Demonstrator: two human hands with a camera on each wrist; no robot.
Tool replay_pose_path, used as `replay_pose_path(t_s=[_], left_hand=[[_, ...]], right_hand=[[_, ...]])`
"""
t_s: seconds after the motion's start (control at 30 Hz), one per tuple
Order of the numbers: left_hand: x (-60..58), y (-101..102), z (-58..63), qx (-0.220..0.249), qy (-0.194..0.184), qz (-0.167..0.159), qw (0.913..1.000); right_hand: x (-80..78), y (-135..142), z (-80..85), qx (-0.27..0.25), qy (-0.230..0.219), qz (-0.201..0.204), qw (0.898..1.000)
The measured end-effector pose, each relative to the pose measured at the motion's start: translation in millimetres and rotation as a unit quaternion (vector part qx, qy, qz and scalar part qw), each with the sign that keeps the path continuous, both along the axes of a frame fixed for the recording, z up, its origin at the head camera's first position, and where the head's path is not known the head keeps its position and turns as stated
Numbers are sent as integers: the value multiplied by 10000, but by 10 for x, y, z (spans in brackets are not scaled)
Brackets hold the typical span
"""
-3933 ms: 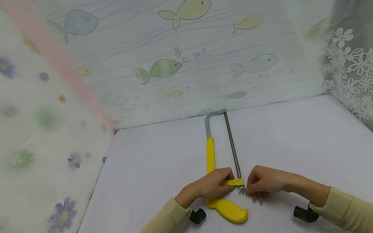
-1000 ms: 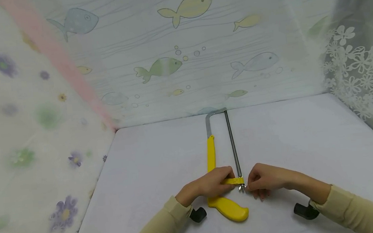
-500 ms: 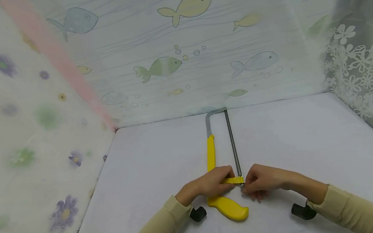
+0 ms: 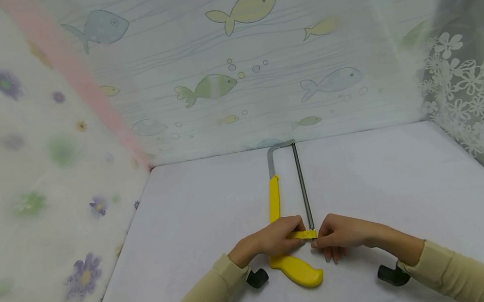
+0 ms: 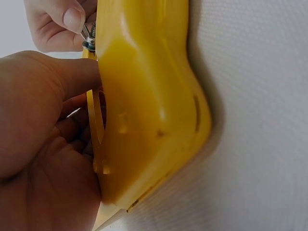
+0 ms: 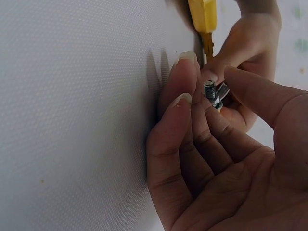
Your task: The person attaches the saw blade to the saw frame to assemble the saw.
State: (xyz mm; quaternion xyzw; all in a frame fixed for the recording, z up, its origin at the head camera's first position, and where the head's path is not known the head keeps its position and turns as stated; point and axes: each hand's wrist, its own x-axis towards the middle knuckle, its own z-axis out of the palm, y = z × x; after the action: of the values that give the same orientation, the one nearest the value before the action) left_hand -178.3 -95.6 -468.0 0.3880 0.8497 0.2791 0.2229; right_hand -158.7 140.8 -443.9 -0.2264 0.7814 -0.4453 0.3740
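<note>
A hacksaw (image 4: 298,271) with a yellow handle and grey bow lies on the white table, its bow toward the back. Its blade side (image 4: 302,184) runs along the right, down to a yellow cross arm (image 4: 303,235). My left hand (image 4: 276,237) grips the frame above the handle, fingers curled round the yellow part beside the cross arm. At the blade's near end, my right hand (image 4: 348,231) pinches a metal wing nut (image 6: 222,91) on a threaded bolt (image 6: 210,89). The thumb lies against one wing, and the other fingers are curled beneath, close to the tabletop.
The white-covered table (image 4: 203,198) meets a fish-print curtain (image 4: 197,53) at the back. A flowered cloth (image 4: 50,155) hangs on the left and a lace curtain (image 4: 476,84) on the right. Black wrist cameras (image 4: 257,279) sit under both sleeves.
My right hand has moved slightly left and its fingertips now cover the wing nut, which showed beside them a second ago. My left hand and the hacksaw stay in place.
</note>
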Motion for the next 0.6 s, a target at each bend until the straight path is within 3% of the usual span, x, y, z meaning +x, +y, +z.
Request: replay_pose_path(t_s=[0.6], left_hand=[[0,3,-17,-17,-20,57,10000]], right_hand=[[-22,112,-1,-38,166,106,9998]])
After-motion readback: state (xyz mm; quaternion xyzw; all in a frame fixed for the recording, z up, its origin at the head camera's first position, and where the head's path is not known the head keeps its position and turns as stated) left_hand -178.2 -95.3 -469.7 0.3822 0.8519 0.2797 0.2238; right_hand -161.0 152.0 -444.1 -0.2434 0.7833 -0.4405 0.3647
